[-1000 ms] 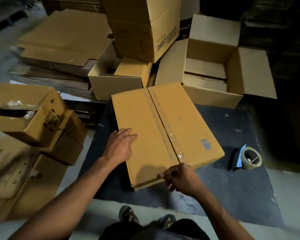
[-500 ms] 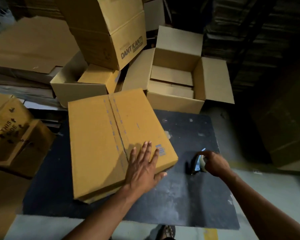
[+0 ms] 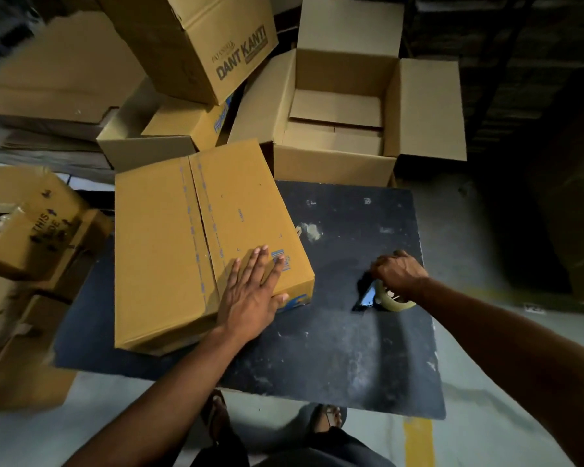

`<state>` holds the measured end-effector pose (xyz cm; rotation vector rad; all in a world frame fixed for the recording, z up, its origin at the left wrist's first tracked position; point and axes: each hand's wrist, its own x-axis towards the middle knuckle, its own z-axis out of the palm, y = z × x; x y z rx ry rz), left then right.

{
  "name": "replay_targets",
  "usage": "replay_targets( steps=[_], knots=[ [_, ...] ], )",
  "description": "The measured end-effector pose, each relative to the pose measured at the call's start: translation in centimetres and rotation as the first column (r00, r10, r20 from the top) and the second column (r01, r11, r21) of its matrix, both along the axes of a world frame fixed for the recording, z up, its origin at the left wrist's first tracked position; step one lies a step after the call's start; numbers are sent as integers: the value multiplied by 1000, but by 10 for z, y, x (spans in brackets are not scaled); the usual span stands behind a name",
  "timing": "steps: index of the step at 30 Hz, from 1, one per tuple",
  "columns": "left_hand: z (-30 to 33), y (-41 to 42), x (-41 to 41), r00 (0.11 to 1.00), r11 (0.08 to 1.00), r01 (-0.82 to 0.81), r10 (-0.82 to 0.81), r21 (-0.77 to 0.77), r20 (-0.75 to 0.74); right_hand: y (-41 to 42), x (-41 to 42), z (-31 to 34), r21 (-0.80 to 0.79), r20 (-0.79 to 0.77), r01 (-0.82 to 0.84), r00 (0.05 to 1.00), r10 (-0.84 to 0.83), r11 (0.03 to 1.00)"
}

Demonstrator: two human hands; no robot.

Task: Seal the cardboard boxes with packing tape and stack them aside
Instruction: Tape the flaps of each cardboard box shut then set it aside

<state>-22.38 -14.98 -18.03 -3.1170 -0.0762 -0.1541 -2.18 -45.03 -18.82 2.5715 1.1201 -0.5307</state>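
A closed brown cardboard box (image 3: 169, 251) lies flat on the left half of a dark mat (image 3: 344, 348), with a strip of clear tape along its centre seam. My left hand (image 3: 253, 291) rests flat on the box's near right corner, fingers straight and spread. To the right, a tape dispenser (image 3: 383, 298) with a blue body and a roll of clear tape sits on the mat. My right hand (image 3: 398, 273) grips it from above, fingers curled over its top.
An open box (image 3: 334, 163) with raised flaps stands behind the mat. A printed box (image 3: 196, 42) leans on smaller boxes at the back left, beside flattened cardboard (image 3: 58, 79). More boxes (image 3: 31, 230) crowd the left. Grey floor with a yellow stripe (image 3: 418, 443) lies near my feet.
My right hand left the box's near edge, reached right and took hold of the tape dispenser. My left hand slid from the box's left side to its near right corner.
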Motion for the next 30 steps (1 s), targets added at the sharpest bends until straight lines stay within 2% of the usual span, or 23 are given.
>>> replay_targets(
  steps=[3,5,6,7,8,9,10,11,12,13,14,15,22,26,30],
  knots=[
    [8,0,1,1000,996,2,-2,-94,2,-8,-15,4,28,-70,127,990,-125,991],
    [17,-7,-4,979,972,104,-64,-210,192,-17,-30,9,123,-66,214,976,-207,969],
    [23,-13,-10,953,943,157,-67,-294,295,-22,-38,12,197,-74,262,965,-252,945],
    [32,-23,-18,944,893,159,-13,-421,328,-25,-48,17,276,-92,306,952,-291,911],
    [41,-34,-27,962,801,83,92,-593,259,-25,-59,24,363,-116,334,942,-314,870],
    [50,-44,-37,977,643,-69,198,-762,78,-24,-71,33,444,-127,348,936,-327,826],
    [54,-54,-45,956,420,-258,243,-870,-167,-21,-83,43,516,-125,354,932,-340,780],
    [57,-63,-51,886,176,-442,241,-880,-397,-16,-95,55,575,-115,349,930,-349,740],
    [59,-68,-55,800,-45,-565,213,-824,-561,-9,-106,66,619,-100,331,933,-346,712],
    [61,-69,-58,740,-226,-613,174,-757,-650,0,-116,78,648,-80,304,939,-334,699],
    [64,-68,-59,714,-353,-609,145,-710,-685,9,-125,88,671,-64,273,948,-312,690],
    [69,-65,-59,713,-432,-582,136,-689,-687,18,-132,98,685,-50,244,956,-290,687],
    [106,-22,-73,757,-668,-456,56,-588,-651,87,-168,132,673,89,44,986,-140,738],
    [114,10,-97,741,-702,-401,130,-589,-659,125,-176,137,607,131,-15,988,-81,795],
    [125,42,-127,753,-726,-333,179,-602,-633,166,-187,147,591,128,-91,992,18,802]
  ],
)
